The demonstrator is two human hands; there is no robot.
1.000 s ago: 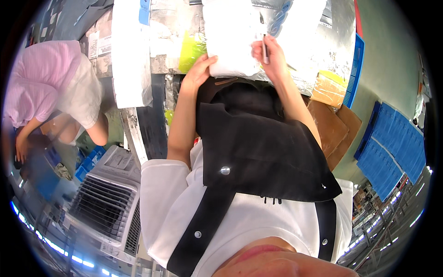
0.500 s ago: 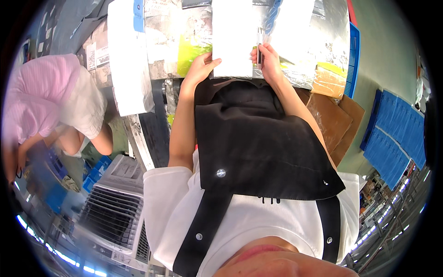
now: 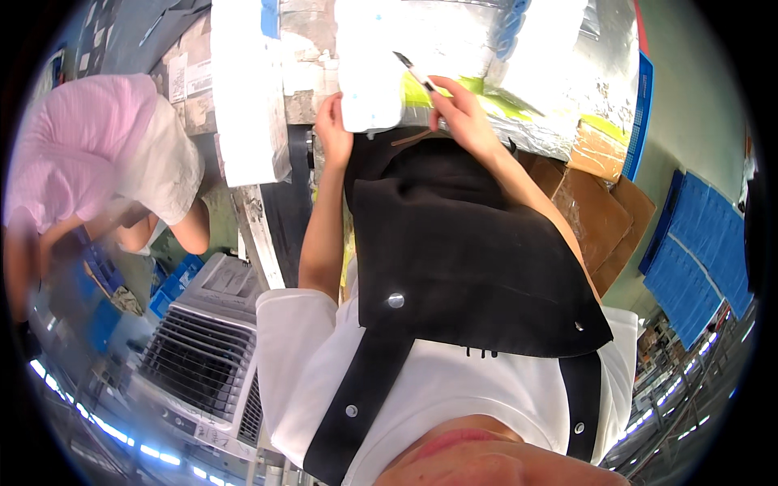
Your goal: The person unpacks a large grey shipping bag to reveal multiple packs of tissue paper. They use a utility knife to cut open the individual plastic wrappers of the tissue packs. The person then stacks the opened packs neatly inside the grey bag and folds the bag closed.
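Note:
My right hand (image 3: 463, 120) is closed around a slim cutter knife (image 3: 415, 71), its dark tip pointing up and to the left. My left hand (image 3: 333, 130) grips the left edge of a long white pack (image 3: 369, 81) near its rounded near end. Faint bluish marks show on the pack, but what it contains I cannot tell. A yellow-green sheet (image 3: 491, 99) under clear film lies beside the knife and my right hand. A second long white pack (image 3: 245, 105) rests farther left and hangs over the table's near edge.
A person in a pink top (image 3: 85, 138) bends over at the left. Below stands a grey air cooler (image 3: 194, 348). Brown cardboard (image 3: 604, 219) leans at the right, near a blue crate (image 3: 642, 113) and hanging blue sheets (image 3: 697, 251). The worktable (image 3: 308, 69) has a worn, taped surface.
The white pack under my left hand has shifted left and tilted, showing its rounded end. My right hand has turned the knife from upright to slanting left, away from the pack's right edge.

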